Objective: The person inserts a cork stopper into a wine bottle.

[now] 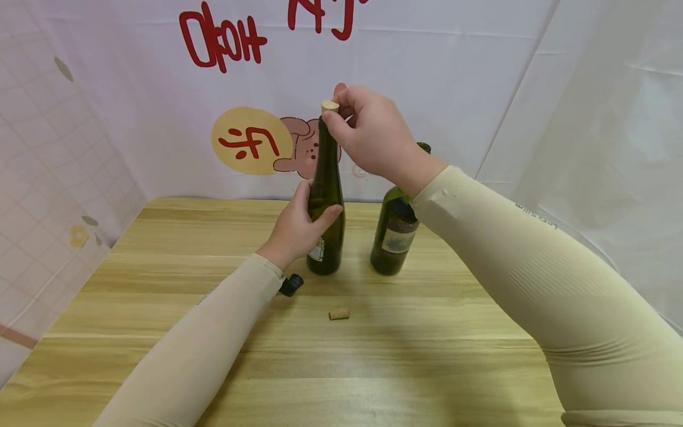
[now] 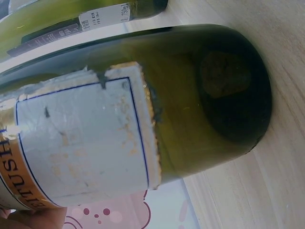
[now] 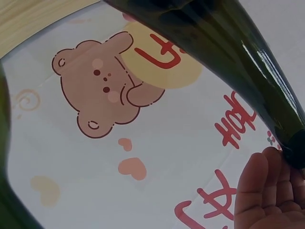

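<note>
A tall green glass wine bottle (image 1: 326,178) stands upright on the wooden table. My left hand (image 1: 299,228) grips it round the body, thumb across the front. Its white label (image 2: 86,138) is torn along the edges in the left wrist view. A pale cork (image 1: 330,106) sits at the bottle's mouth, most of its length showing above the rim. My right hand (image 1: 373,127) pinches this cork between thumb and fingers. In the right wrist view, the fingers (image 3: 252,186) lie right beside the neck's end, and the cork is largely hidden there.
To the right stands a second green wine bottle (image 1: 395,237) with a dark label, partly behind the right forearm. Another cork (image 1: 338,314) lies on its side on the table (image 1: 373,367). A small black object (image 1: 291,285) lies by the left wrist. A printed white cloth (image 1: 427,59) hangs behind.
</note>
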